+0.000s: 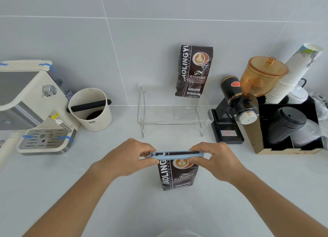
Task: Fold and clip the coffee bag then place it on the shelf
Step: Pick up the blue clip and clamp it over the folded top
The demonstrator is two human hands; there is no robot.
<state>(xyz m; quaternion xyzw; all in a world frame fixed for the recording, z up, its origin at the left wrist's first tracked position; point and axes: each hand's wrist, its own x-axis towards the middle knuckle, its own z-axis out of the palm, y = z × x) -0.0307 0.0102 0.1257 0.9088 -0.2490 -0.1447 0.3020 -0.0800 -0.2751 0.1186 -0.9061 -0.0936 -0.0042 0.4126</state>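
Shelf [156, 112] left half free

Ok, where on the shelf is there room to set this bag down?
The clear shelf is bare across its left and middle, left of the second coffee bag standing at its back right. The right side is crowded by the grinder.

An upright coffee bag [177, 174] is gripped at its top by the left hand [127, 158] and right hand [216, 160]; a blue clip [174, 156] is held across it. A second bag [194, 70] is seen on the shelf [174, 110].
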